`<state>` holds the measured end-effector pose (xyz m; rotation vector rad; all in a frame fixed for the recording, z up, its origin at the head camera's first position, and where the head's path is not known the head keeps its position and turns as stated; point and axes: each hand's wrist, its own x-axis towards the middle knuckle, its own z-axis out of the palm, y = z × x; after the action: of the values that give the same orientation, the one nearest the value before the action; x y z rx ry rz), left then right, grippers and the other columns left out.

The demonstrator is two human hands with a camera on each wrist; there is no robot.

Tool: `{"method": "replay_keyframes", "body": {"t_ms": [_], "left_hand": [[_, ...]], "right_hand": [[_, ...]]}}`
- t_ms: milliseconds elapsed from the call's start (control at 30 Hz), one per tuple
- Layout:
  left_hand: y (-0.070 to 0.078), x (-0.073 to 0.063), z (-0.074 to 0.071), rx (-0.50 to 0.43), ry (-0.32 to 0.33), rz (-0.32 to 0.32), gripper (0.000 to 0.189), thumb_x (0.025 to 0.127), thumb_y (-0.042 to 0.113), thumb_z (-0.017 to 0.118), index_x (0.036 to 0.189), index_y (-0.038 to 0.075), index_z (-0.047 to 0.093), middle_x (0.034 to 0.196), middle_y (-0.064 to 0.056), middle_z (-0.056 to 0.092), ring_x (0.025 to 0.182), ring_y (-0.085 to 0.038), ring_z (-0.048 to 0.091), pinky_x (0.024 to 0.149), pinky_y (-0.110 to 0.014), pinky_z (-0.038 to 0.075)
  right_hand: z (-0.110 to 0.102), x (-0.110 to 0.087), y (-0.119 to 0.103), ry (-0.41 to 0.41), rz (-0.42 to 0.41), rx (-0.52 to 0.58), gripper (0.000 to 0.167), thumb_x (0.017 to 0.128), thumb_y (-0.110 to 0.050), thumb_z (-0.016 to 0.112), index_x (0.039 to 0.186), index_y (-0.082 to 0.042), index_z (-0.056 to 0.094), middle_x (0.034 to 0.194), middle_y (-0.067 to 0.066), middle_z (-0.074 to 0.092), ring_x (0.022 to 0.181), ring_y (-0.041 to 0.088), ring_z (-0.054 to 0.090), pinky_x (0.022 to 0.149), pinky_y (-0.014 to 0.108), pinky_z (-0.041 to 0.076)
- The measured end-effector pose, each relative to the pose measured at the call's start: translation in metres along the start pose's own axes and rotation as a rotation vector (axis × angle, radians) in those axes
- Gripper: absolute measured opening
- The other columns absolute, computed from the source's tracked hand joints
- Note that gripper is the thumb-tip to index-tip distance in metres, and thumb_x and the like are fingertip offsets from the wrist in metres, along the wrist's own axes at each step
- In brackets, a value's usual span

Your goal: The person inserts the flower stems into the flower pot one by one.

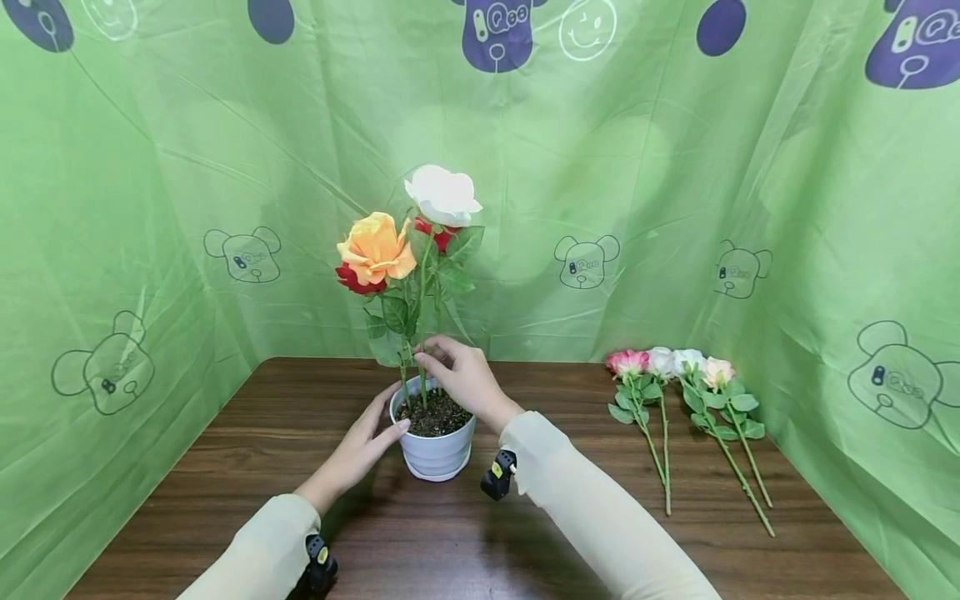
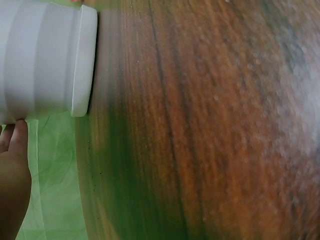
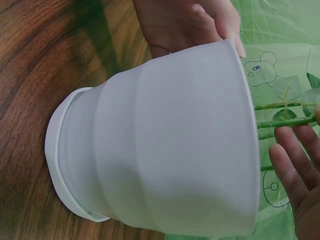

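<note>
A white ribbed flowerpot [image 1: 437, 457] with dark soil [image 1: 438, 421] stands on its saucer on the table. My left hand [image 1: 358, 446] holds the pot's left side, thumb at the front near the rim. Just above the soil, my right hand [image 1: 467, 377] pinches a green stem [image 3: 287, 122] between thumb and fingers; it appears to be that of the white rose [image 1: 442, 196]. An orange rose [image 1: 377, 250] and two partly hidden red roses [image 1: 358, 279] also rise from the pot. The left wrist view catches only the pot's lower side and some fingertips [image 2: 19, 132].
Several cut roses lie at the right of the brown wooden table [image 1: 555, 533]: a pink one [image 1: 627, 362], white ones [image 1: 687, 362] and a peach one [image 1: 718, 372]. Green printed cloth [image 1: 525, 292] encloses the back and sides.
</note>
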<state>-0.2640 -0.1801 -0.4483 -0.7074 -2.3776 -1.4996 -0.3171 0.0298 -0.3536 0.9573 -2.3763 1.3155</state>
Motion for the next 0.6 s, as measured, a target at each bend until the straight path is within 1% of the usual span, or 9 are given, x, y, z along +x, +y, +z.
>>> {"method": "replay_keyframes", "body": {"t_ms": [67,167,267,333,400,500,600], "left_hand": [[-0.001,0.0,0.0,0.004,0.001,0.0,0.063,0.102,0.022,0.057,0.157,0.009,0.029,0.155,-0.022,0.036,0.142,-0.04,0.033,0.113,-0.062,0.025],[-0.002,0.0,0.0,0.002,-0.001,0.001,0.063,0.102,0.022,0.057,0.157,0.008,0.029,0.155,-0.022,0.035,0.141,-0.041,0.034,0.112,-0.063,0.025],[-0.004,-0.001,0.001,-0.002,-0.006,-0.006,0.064,0.103,0.023,0.058,0.157,0.01,0.028,0.156,-0.021,0.034,0.142,-0.04,0.033,0.113,-0.061,0.025],[-0.005,-0.001,0.001,-0.004,-0.007,-0.01,0.064,0.103,0.023,0.058,0.158,0.011,0.028,0.156,-0.02,0.034,0.142,-0.038,0.034,0.113,-0.06,0.025],[-0.006,0.0,0.001,-0.003,-0.007,0.002,0.063,0.103,0.022,0.058,0.158,0.011,0.028,0.156,-0.02,0.036,0.141,-0.038,0.035,0.113,-0.06,0.026],[-0.006,0.001,0.001,-0.002,-0.001,0.023,0.062,0.102,0.019,0.058,0.157,0.01,0.029,0.155,-0.022,0.037,0.14,-0.04,0.037,0.112,-0.06,0.027],[-0.005,0.002,0.001,-0.002,0.0,0.032,0.062,0.102,0.018,0.058,0.157,0.008,0.03,0.155,-0.022,0.037,0.14,-0.04,0.036,0.112,-0.061,0.027]], "right_hand": [[0.002,-0.001,0.002,-0.002,-0.003,-0.011,0.019,0.102,-0.03,0.06,0.113,-0.017,0.069,0.083,0.005,0.071,0.073,0.019,0.068,0.064,0.027,0.052],[0.007,-0.004,0.008,-0.033,-0.025,-0.047,0.018,0.103,-0.029,0.059,0.111,-0.016,0.069,0.08,0.003,0.07,0.07,0.013,0.064,0.062,0.026,0.051],[0.012,-0.008,0.013,-0.055,-0.041,-0.08,0.018,0.104,-0.028,0.057,0.113,-0.016,0.068,0.082,0.002,0.07,0.072,0.009,0.064,0.061,0.024,0.05],[0.015,-0.01,0.016,-0.039,-0.044,-0.085,0.019,0.104,-0.027,0.057,0.114,-0.016,0.069,0.084,0.001,0.07,0.073,0.007,0.064,0.061,0.024,0.05],[0.017,-0.01,0.017,-0.014,-0.047,-0.092,0.018,0.104,-0.027,0.058,0.113,-0.016,0.069,0.084,0.001,0.07,0.072,0.006,0.063,0.062,0.024,0.05],[0.019,-0.009,0.017,0.01,-0.065,-0.098,0.014,0.102,-0.026,0.061,0.106,-0.016,0.07,0.08,-0.001,0.069,0.071,0.006,0.061,0.062,0.024,0.05],[0.021,-0.008,0.016,0.013,-0.082,-0.112,0.011,0.101,-0.025,0.063,0.1,-0.016,0.07,0.078,-0.004,0.067,0.069,0.005,0.059,0.062,0.023,0.049]]}}
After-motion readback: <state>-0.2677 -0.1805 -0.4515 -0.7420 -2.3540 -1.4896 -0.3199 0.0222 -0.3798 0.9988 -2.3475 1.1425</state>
